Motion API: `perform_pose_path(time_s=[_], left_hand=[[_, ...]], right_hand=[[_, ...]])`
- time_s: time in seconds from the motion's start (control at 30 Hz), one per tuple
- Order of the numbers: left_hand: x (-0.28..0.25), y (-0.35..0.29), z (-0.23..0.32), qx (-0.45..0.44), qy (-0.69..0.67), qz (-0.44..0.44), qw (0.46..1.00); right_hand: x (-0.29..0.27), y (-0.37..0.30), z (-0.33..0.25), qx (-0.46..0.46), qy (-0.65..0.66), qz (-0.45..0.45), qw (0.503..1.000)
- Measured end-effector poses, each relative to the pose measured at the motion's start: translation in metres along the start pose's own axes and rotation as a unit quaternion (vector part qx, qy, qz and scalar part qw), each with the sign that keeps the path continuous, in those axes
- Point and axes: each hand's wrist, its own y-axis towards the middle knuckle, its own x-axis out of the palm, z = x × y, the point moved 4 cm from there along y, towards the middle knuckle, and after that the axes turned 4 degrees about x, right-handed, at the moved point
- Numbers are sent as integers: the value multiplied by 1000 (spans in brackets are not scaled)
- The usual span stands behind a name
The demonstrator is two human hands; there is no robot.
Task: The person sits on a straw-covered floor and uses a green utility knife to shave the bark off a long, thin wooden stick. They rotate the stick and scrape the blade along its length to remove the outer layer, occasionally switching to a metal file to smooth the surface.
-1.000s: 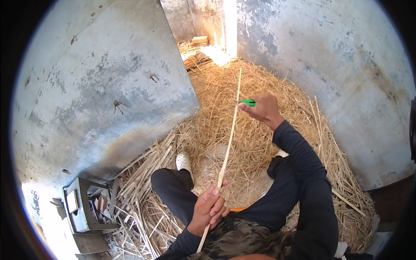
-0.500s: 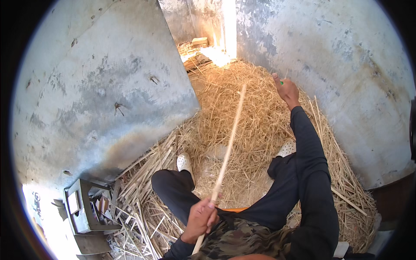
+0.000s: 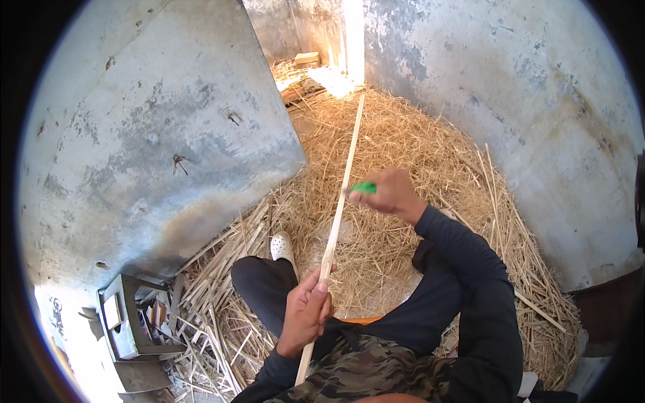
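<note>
A long, pale wooden strip point(image 3: 341, 208) slants from my lap up and away over the pile of shavings. Low on it, my left hand point(image 3: 308, 312) is closed around the strip, thumb lying along the top. My right hand point(image 3: 392, 193) is a fist around a green-handled tool point(image 3: 365, 187), just right of the strip's middle. The tool's dark tip seems to meet the strip's side; its exact shape is blurred. The strip's near end runs down past my left wrist toward my camouflage-patterned clothing.
Straw-like shavings point(image 3: 403, 148) heap up between my legs and beyond. Long split strips point(image 3: 222, 269) lie at the left, more along the right wall point(image 3: 537, 121). A worn wall panel point(image 3: 161, 121) stands left; a small box-like wooden cabinet point(image 3: 131, 322) sits lower left.
My right hand has come inward and nearer from the far right, bringing the green-handled tool to the strip. The strip has turned in my left hand, its far end reaching further up.
</note>
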Motion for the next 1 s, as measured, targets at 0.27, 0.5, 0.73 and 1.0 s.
perform_pose_path(time_s=[0.27, 0.5, 0.73, 1.0], left_hand=[[-6, -1, -5, 9, 19, -5, 1000], [-8, -8, -14, -5, 2, 4, 1000], [-3, -19, -8, 1, 39, -9, 999], [-3, -34, -16, -7, 50, -21, 999]], right_hand=[[-1, -7, -30, -102, -94, -19, 990], [18, -12, -20, -31, 3, -24, 999], [3, 11, 15, -9, -48, -4, 999], [-7, 34, 68, 45, -107, 29, 993]])
